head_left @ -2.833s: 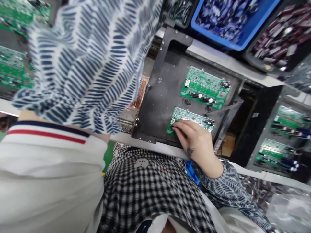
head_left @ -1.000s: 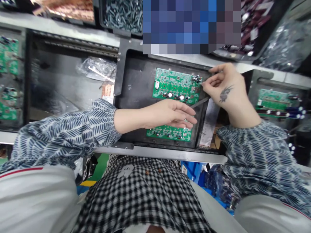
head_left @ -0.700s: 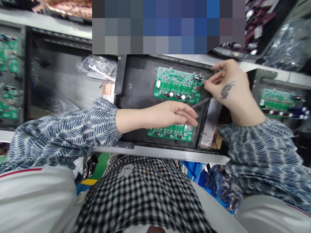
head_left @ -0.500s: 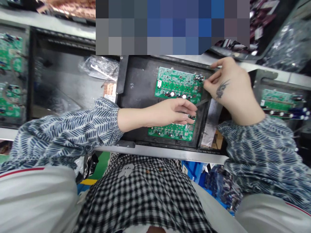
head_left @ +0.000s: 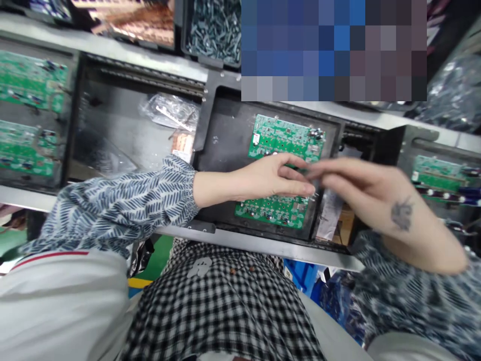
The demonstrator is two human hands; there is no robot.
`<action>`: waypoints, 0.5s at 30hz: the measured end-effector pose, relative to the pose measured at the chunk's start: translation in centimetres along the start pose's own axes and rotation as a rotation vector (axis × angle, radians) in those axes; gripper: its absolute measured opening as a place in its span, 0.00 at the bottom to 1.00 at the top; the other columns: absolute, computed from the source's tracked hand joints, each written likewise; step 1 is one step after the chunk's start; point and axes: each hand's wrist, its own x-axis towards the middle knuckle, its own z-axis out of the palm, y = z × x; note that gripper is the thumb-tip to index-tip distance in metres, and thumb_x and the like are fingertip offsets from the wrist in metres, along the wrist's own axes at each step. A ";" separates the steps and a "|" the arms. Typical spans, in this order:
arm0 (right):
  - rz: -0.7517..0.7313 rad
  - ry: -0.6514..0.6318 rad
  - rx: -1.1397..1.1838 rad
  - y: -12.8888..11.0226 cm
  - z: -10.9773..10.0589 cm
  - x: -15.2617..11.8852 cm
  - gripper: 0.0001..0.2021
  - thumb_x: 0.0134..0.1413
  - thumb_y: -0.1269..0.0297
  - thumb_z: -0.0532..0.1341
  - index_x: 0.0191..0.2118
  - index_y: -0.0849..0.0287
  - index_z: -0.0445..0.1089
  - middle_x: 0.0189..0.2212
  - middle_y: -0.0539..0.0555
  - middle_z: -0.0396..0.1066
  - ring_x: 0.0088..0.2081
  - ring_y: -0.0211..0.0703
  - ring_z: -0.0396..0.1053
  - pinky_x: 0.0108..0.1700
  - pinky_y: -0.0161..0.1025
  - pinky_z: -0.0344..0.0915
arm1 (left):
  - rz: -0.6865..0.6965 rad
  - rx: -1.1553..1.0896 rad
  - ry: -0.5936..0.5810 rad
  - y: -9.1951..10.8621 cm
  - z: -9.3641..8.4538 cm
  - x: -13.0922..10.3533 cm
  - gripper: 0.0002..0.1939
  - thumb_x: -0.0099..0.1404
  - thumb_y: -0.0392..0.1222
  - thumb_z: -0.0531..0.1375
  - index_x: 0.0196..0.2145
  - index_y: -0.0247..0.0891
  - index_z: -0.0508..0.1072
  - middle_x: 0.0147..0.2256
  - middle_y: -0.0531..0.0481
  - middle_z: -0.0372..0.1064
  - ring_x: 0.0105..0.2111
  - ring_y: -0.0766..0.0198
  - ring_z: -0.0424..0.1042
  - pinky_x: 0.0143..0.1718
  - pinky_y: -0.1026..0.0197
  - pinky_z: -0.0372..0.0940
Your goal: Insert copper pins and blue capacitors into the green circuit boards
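Observation:
Two green circuit boards lie in a black tray [head_left: 227, 120] in front of me: the upper board [head_left: 287, 134] shows fully at its far edge, and the lower board [head_left: 272, 213] is partly covered by my left arm. My left hand [head_left: 276, 175] hovers over the gap between them, fingers closed around a small part with thin metal leads [head_left: 314, 195] poking out by the thumb. Coming from the right, my right hand [head_left: 372, 193] has its fingertips at the left fingertips. Motion blurs those right fingers, so what they hold is unclear.
Another tray with green boards [head_left: 30, 148] stands at the left, and one more board [head_left: 439, 173] sits at the right. Behind the rail are a bin of small dark metal pieces [head_left: 214, 30] and copper-coloured parts [head_left: 139, 25]. Clear plastic wrap [head_left: 169, 110] lies left of my tray.
My right hand has come down from the tray's upper right corner to my left fingertips. My left hand stays over the boards. The whole view has shifted, with the scene moving right and slightly down.

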 end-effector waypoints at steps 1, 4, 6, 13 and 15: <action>-0.050 -0.060 0.077 -0.4 0.1 -0.4 0.10 0.67 0.54 0.61 0.47 0.47 0.78 0.40 0.53 0.79 0.42 0.45 0.77 0.46 0.46 0.75 | 0.006 0.020 0.000 -0.1 -0.1 0.0 0.23 0.62 0.23 0.68 0.52 0.30 0.66 0.33 0.53 0.73 0.31 0.71 0.74 0.49 0.56 0.70; -0.130 -0.085 0.186 -0.7 0.9 -0.8 0.08 0.65 0.54 0.64 0.41 0.45 0.80 0.39 0.51 0.77 0.41 0.44 0.77 0.43 0.43 0.76 | 0.032 0.048 -0.012 -0.9 -0.2 -0.3 0.27 0.58 0.25 0.72 0.52 0.30 0.66 0.31 0.54 0.72 0.31 0.69 0.74 0.47 0.55 0.70; -0.129 -0.023 0.191 -0.7 1.4 -0.8 0.05 0.63 0.56 0.66 0.38 0.46 0.80 0.37 0.51 0.76 0.39 0.43 0.76 0.40 0.41 0.75 | 0.028 0.026 -0.014 -1.3 0.0 -0.4 0.28 0.56 0.26 0.73 0.51 0.31 0.67 0.32 0.53 0.73 0.31 0.69 0.74 0.49 0.54 0.71; 0.109 0.499 -0.022 -1.6 1.6 -2.7 0.07 0.54 0.54 0.72 0.31 0.48 0.78 0.36 0.51 0.76 0.38 0.50 0.74 0.43 0.52 0.72 | 0.302 -0.256 0.505 10.4 -3.0 2.1 0.16 0.70 0.34 0.58 0.24 0.29 0.73 0.32 0.52 0.75 0.63 0.58 0.63 0.60 0.57 0.64; 0.193 0.584 -0.019 -2.0 1.9 -3.7 0.08 0.51 0.53 0.73 0.30 0.48 0.78 0.37 0.52 0.77 0.40 0.52 0.74 0.44 0.55 0.71 | 0.480 -0.460 1.177 16.8 -6.1 3.0 0.31 0.67 0.39 0.37 0.15 0.31 0.70 0.33 0.51 0.75 0.72 0.63 0.42 0.61 0.56 0.54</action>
